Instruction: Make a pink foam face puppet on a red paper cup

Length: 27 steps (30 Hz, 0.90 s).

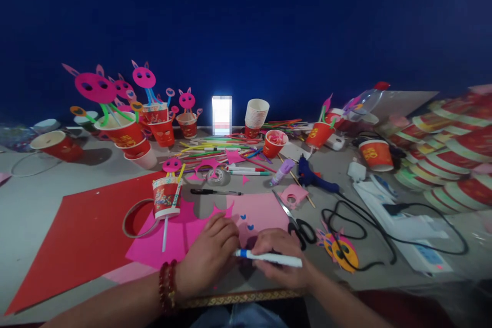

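Observation:
My right hand (279,256) is closed around a white marker with a blue band (282,259), held level near the table's front edge. My left hand (213,248), fingers curled, meets the marker's blue end; the fingers hide its tip. Beneath and behind the hands lie light pink paper (269,210) and cut bright pink paper (154,243). Two small blue paper pieces (250,227) rest on the light pink sheet. Black-handled scissors (302,230) lie right of my right hand, and a black pen (215,192) lies beyond both hands.
Red card (88,220) and a tape roll (132,220) are at left. Paper cups with pink animal faces (125,130) stand behind. A blue glue gun (315,179), looping black cable (361,210) and power strip (423,256) lie right, near stacked cups (457,154).

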Each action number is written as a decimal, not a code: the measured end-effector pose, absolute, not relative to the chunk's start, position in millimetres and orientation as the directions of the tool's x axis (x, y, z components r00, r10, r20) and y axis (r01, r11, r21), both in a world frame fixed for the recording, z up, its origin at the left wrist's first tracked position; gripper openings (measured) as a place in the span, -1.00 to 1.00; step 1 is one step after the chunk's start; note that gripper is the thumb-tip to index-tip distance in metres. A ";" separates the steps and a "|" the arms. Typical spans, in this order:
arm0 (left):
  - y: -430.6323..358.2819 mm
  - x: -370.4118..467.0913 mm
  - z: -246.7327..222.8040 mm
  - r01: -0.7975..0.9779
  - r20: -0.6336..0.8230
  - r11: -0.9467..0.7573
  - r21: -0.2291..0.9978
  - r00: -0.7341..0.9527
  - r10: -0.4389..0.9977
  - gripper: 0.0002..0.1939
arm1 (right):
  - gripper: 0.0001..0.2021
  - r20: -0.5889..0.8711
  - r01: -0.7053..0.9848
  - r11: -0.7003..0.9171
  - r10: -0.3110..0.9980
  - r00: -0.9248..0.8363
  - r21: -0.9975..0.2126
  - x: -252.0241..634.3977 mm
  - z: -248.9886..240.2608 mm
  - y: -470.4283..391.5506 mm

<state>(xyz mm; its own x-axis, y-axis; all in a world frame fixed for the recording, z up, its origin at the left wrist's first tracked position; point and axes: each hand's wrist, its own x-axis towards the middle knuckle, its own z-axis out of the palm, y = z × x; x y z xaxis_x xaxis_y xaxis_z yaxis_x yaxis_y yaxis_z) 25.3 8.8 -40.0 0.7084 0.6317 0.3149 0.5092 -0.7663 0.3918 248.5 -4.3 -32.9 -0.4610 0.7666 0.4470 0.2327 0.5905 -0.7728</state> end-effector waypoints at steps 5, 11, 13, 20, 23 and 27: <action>5.9 22.7 -40.9 0.464 0.398 -0.820 0.336 0.719 0.570 -0.98 | -0.88 0.470 0.203 0.651 0.697 -0.542 -0.731 248.8 -36.3 -5.2; 9.6 23.4 -43.3 0.342 0.497 -0.876 0.340 0.725 0.476 -0.49 | -0.75 0.460 0.069 0.620 0.647 -0.608 -0.781 254.7 -33.5 -3.5; 9.6 24.7 -43.7 0.363 0.494 -0.874 0.325 0.723 0.484 -0.40 | -0.73 0.453 0.126 0.621 0.681 -0.576 -0.774 255.1 -26.4 -4.4; 7.1 33.7 -24.4 0.472 0.419 -0.826 0.309 0.712 0.564 -0.32 | -0.71 0.481 0.122 0.609 0.718 -0.503 -0.784 254.0 -19.4 -10.7; 9.3 44.8 -19.1 0.471 0.422 -0.827 0.306 0.712 0.562 -0.29 | -0.69 0.524 0.019 0.590 0.732 -0.435 -0.807 256.5 -27.1 -10.8; 14.7 62.4 -21.1 0.486 0.431 -0.824 0.292 0.702 0.567 -0.26 | -0.68 0.570 -0.072 0.581 0.755 -0.325 -0.811 261.5 -39.6 -10.5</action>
